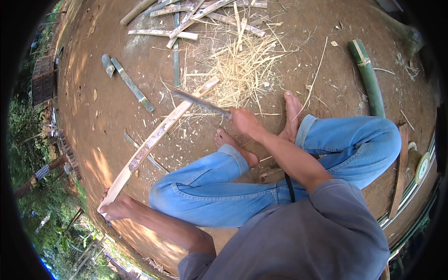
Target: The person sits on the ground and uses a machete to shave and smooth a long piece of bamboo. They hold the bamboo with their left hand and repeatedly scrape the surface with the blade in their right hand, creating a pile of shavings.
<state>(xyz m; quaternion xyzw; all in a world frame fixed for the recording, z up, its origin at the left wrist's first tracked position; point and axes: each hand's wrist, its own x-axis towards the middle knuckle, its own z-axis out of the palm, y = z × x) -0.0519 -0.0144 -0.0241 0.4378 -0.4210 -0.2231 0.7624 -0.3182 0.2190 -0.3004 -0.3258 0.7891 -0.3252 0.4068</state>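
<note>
My left hand (117, 207) is closed round the near end of a long split bamboo slat (154, 137), pale on its upward side with darker stained patches. The slat slants up and away to the right, over the ground. In my right hand (244, 122) is the handle of a long-bladed knife (205, 103). Its dark blade points left and crosses the slat close to the far end. Whether the edge touches the wood, I cannot tell. The handle is mostly hidden by my fingers.
Thin bamboo shavings (242, 70) lie heaped beyond my bare feet. Several split bamboo pieces (186, 23) are piled farther off. A green bamboo pole (368, 79) lies at right, a green strip (133, 84) at left. My bent, jeans-clad legs (205, 186) flank the work.
</note>
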